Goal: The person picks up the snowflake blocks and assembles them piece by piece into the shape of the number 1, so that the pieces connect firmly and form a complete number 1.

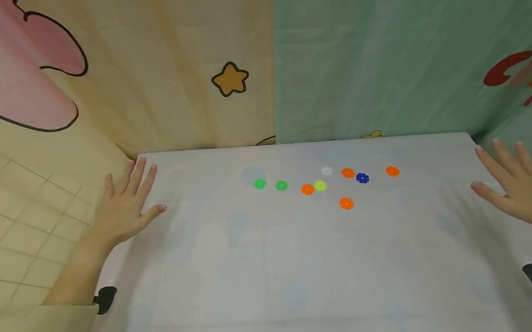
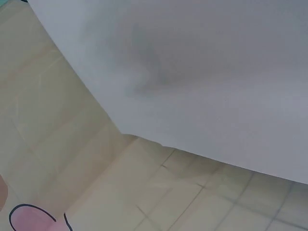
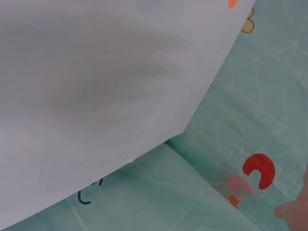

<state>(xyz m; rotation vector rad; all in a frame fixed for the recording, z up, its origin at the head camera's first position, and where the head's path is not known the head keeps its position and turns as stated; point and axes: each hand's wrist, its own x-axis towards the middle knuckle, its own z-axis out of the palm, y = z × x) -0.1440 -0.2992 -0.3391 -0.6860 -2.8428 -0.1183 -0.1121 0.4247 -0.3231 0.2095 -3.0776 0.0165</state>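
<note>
Spread fingers mark my left hand [image 1: 126, 208], raised over the left edge of the white table [image 1: 262, 266] and holding nothing. Over the right edge, my right hand [image 1: 522, 187] is likewise spread and bare. Several small flower-shaped discs lie flat toward the table's far side: two green discs, one of them [image 1: 260, 184] leftmost, a white disc [image 1: 327, 171], a yellow disc [image 1: 320, 185], a dark blue disc [image 1: 362, 178] and several orange discs [image 1: 346, 203]. The yellow disc touches or nearly touches an orange disc [image 1: 307, 189]. Both hands are well apart from the discs.
A yellow curtain [image 1: 166, 66] with a star print and a green curtain [image 1: 377, 55] hang behind the table's far edge. Yellow cloth with a grid print [image 1: 21, 234] lies at the left. Dark bands [image 1: 105, 300] sit at both wrists.
</note>
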